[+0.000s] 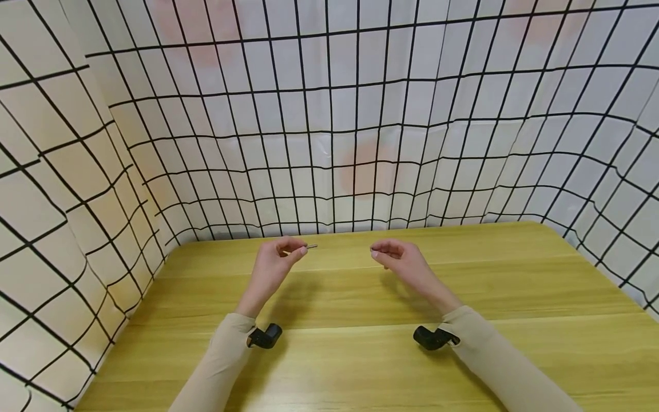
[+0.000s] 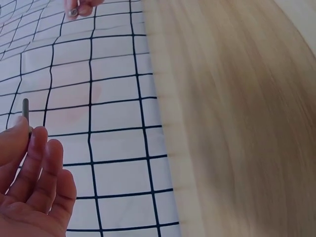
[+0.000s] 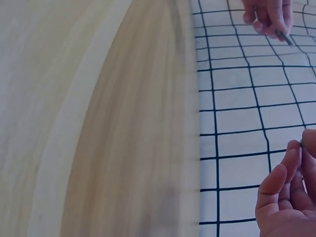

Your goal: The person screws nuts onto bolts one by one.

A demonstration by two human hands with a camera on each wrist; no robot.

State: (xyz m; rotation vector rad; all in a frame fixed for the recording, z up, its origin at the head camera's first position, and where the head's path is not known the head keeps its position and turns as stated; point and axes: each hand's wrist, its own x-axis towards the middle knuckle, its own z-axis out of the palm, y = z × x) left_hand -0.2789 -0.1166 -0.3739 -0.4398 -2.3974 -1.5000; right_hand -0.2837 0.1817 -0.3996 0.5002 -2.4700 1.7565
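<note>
Between thumb and fingertips, my left hand pinches a short, thin grey metal rod, its free end pointing right toward the other hand. The left wrist view shows the rod standing up past the thumb; its lower end is hidden by the fingers. My right hand pinches a small round metal piece, mostly covered by the fingertips, so its exact kind cannot be told. Both hands are held above the table's far part, apart from each other, with a gap between the two metal parts.
A wooden-topped table lies under both hands. White cloth with a black grid hangs behind it and along both sides. Each wrist carries a black camera mount, one on the left and one on the right.
</note>
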